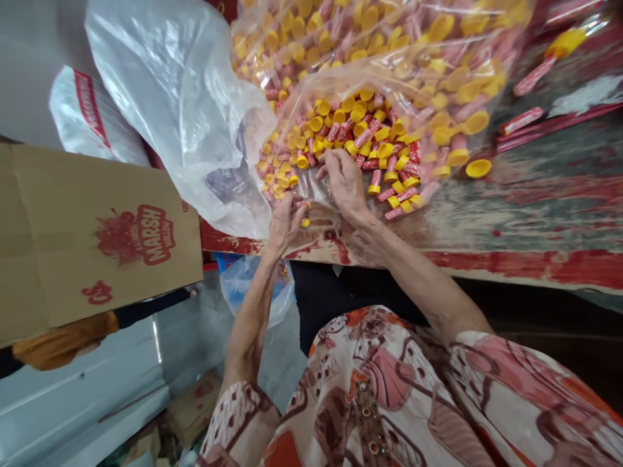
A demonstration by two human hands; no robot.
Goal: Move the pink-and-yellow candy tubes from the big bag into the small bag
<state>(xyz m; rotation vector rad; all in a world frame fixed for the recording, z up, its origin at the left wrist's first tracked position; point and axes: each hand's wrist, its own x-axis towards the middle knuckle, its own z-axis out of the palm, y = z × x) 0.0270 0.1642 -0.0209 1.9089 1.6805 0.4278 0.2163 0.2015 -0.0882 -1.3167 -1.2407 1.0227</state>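
Observation:
My left hand [285, 222] is closed near the table's front edge, fingertips pinching a small red-and-white patterned tube with a yellow cap [305, 222]. The tube is partly hidden by the fingers. To its right, my right hand [344, 183] reaches over the near edge of a heap of similar yellow-capped tubes [363, 130]. Its fingers are loosely bent and apart, and no item shows between them. The heap spills from the mouth of a large clear plastic bag [413, 71] filled with more tubes.
A whitish plastic bag [189, 97] lies left of the heap, beside a printed carton [58, 240]. On the worn red table [535, 220] at right are a loose yellow cap [478, 168] and a tube [522, 121]. A clear bag [243, 288] hangs below the table edge.

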